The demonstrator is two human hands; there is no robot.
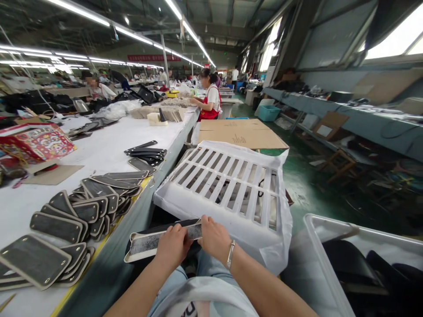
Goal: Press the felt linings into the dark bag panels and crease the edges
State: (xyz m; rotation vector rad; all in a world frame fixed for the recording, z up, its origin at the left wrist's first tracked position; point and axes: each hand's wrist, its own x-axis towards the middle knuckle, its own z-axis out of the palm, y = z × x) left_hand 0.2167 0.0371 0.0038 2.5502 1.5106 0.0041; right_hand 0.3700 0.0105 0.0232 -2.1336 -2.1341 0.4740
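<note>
While the left hand (173,244) folds its bent fingers, held together, over the middle of the long, pale-edged dark piece (143,247), the right hand (214,235) has its fingers clamped on the piece's far end. The piece lies over the lap, between the right edge of the table (109,152) and the near side of the slatted white frame (211,213). The step in hand looks like gripping and shaping this piece; shifting it would call for both hands to keep hold and support its free end. I count two hands, one held piece, one slatted frame and one bin (380,233). Along the table's right edge, the grey panels (36,259) number over a dozen, overlapping; the black strips (148,152) beyond are several, too overlapped to count.
</note>
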